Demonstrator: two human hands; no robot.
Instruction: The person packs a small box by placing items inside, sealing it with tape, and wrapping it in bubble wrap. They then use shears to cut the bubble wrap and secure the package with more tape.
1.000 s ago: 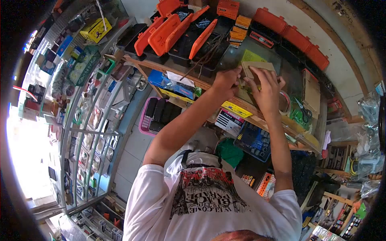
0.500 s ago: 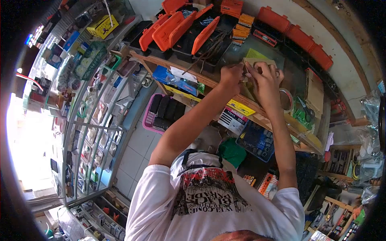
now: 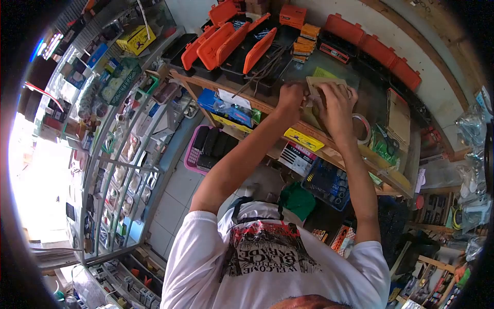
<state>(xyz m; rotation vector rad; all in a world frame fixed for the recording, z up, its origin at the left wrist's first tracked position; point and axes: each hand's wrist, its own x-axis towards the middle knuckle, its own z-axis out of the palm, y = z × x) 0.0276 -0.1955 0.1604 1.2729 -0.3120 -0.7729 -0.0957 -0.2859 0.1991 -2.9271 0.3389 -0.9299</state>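
Over the glass-topped counter (image 3: 355, 77), my two hands work close together. My right hand (image 3: 337, 103) is closed around a small flat tan piece that looks like cardboard (image 3: 315, 81), with its fingers over the far side. My left hand (image 3: 292, 97) is curled into a pinch beside the piece's left edge. Something pale shows between the hands, too small to name, and what the left fingers hold is hidden. Nearest my right wrist is a roll of tape (image 3: 362, 129). Scissors (image 3: 389, 138) lie farther right on green plastic.
Black cases with orange lids (image 3: 260, 50) stand along the counter's back left, with small orange boxes (image 3: 306, 41) beside them. A folded cardboard sheet (image 3: 398, 117) lies at right. Below are a pink basket (image 3: 191, 154) and blue crate (image 3: 325, 188). Shelves (image 3: 110, 170) line the left.
My left hand has shifted slightly left and down. My right hand has turned a little, with its fingers now flatter over the cardboard piece. The whole view has tilted slightly.
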